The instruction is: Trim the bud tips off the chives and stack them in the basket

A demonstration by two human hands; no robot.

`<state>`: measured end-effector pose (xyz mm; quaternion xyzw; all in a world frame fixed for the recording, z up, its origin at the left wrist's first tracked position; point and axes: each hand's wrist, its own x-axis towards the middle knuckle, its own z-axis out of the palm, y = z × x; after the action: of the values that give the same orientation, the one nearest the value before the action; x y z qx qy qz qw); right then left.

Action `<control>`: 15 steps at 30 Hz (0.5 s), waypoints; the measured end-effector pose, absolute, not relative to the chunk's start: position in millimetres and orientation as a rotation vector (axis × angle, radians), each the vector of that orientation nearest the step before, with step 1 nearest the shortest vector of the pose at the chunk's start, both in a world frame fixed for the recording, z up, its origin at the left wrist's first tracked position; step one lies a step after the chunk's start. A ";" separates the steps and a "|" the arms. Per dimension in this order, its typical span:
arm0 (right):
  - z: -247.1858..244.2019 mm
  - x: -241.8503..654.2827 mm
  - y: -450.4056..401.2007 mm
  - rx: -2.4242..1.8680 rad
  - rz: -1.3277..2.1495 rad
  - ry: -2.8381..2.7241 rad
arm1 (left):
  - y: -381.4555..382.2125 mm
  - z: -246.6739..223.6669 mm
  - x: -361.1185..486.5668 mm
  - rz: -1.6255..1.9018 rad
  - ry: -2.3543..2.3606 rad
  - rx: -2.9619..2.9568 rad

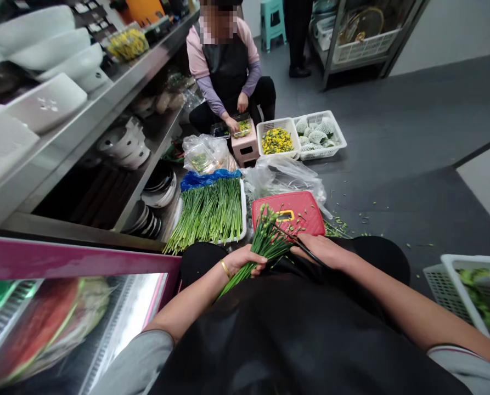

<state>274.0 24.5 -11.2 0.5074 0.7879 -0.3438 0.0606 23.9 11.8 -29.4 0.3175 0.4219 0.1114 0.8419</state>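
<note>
A bunch of green flower chives (265,238) is gripped in my left hand (247,260), its budded tips pointing up and away from me. My right hand (321,249) is closed round the dark handles of a pair of scissors (300,241), whose blades reach to the bunch's budded end. Just beyond both hands lies a red stool top (304,206) with a yellow-rimmed slot; cut buds and stem bits are scattered on it. To its left, a white tray (243,211) holds many long chives (212,211), with blue plastic at the far end.
Opposite me a person sits working over a pink stool (245,147). Baskets of yellow flowers (277,141) and net-wrapped produce (319,133) stand beside it. Steel shelving (117,99) with dishes runs along the left, above a glass-topped cabinet (72,258). A white basket (454,285) stands right; clippings litter the floor.
</note>
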 end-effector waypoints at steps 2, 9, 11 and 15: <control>-12.3 272.0 25.2 1.545 -1.001 2.383 | 11.3 -30.8 25.2 0.229 0.922 0.677; -30.9 291.3 19.0 1.593 -0.995 2.313 | 13.3 -25.2 23.9 0.255 1.047 0.718; -31.7 299.6 15.8 1.564 -1.066 2.289 | 13.9 -22.0 23.1 0.278 1.084 0.733; -22.9 302.7 10.4 1.530 -1.063 2.227 | 13.5 -21.8 23.2 0.305 1.158 0.764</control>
<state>302.7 10.4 -22.9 0.5233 0.7615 -0.3636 0.1186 23.2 13.5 -21.8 0.3505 0.5314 0.1399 0.7584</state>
